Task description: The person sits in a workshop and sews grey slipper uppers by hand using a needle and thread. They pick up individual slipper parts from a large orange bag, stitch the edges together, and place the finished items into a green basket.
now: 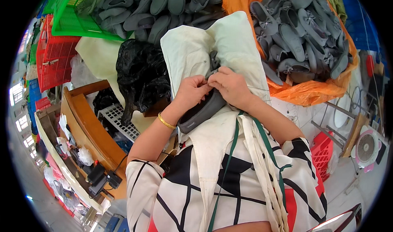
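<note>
A dark grey slip-on shoe (203, 114) lies across my lap, its heel toward me and its opening facing up. My left hand (191, 93) is closed at the front edge of the shoe's opening, thumb and fingers pinched on it. Close against it, my right hand (230, 86) pinches at the same spot with its fingertips; what is between them is too small to make out. Just beyond the fingers, a small dark piece (213, 61) shows at the toe end. Pale cloth (186, 47) covers my legs under the shoe.
Grey shoes fill a green crate (67, 25) at the far left and an orange sack (327, 90) with bow-trimmed shoes at the far right. A black plastic bag (141, 74) lies beside my left leg. A wooden bench (92, 127) stands left, a small fan (365, 146) right.
</note>
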`<control>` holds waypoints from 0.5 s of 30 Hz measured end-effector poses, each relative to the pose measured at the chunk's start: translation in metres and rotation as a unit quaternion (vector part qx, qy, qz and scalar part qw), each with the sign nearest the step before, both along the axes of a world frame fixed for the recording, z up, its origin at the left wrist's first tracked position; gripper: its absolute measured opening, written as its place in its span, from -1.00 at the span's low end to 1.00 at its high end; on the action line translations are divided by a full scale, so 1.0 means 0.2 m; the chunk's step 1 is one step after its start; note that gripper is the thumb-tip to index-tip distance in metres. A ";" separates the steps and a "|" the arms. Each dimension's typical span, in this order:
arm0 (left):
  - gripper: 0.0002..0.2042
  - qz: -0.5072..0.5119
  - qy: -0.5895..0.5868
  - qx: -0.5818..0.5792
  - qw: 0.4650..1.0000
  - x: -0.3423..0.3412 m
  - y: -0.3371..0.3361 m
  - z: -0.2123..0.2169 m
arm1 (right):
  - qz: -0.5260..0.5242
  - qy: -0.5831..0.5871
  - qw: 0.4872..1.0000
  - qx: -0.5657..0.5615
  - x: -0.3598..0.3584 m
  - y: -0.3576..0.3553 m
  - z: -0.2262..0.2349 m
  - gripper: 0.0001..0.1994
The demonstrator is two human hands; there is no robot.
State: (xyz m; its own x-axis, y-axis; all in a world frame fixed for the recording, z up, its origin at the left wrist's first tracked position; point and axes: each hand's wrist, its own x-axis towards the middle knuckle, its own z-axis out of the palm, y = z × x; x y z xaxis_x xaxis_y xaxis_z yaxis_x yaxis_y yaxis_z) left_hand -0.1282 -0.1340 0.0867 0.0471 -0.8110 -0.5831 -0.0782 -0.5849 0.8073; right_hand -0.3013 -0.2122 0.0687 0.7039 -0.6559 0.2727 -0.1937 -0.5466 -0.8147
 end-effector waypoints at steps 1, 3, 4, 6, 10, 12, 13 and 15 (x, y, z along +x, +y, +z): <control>-0.87 -0.008 -0.042 -0.041 0.998 0.00 0.01 -0.03 | -0.029 -0.027 0.984 0.171 -0.01 -0.01 0.01 -0.92; -0.88 -0.004 -0.075 -0.086 0.994 0.01 0.02 -0.04 | -0.085 -0.076 0.863 0.492 -0.07 -0.05 0.07 -0.92; -0.88 0.012 -0.066 -0.088 0.994 0.01 0.03 -0.04 | -0.082 -0.089 0.830 0.544 -0.15 -0.11 0.08 -0.91; -0.87 0.020 -0.062 -0.094 0.993 0.00 0.02 -0.03 | -0.174 -0.250 0.727 0.616 -0.35 -0.22 -0.02 -0.95; -0.87 0.020 -0.070 -0.096 0.993 -0.01 0.02 0.01 | -0.326 -0.433 0.577 0.612 -1.02 -0.52 -0.16 -0.89; -0.87 0.005 -0.075 -0.102 0.992 -0.01 0.00 0.02 | -0.504 -0.415 0.592 0.472 -1.57 -0.66 -0.31 -0.89; -0.87 -0.013 -0.075 -0.112 0.991 0.00 -0.02 0.03 | -0.512 -0.449 0.592 0.431 -2.01 -0.69 -0.39 -0.89; -0.87 -0.041 -0.092 -0.124 0.987 0.02 -0.03 0.03 | -0.627 -0.479 0.542 0.291 -2.50 -0.69 -0.31 -0.91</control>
State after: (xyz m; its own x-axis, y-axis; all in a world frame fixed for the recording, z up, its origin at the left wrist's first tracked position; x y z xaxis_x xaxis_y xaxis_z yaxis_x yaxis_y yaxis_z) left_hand -0.1245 -0.1404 0.0918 0.0618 -0.9333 -0.3538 -0.2765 -0.3566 0.8924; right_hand -0.8010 -0.3507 0.0061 -0.6753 -0.6259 -0.3902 0.5483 -0.0720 -0.8332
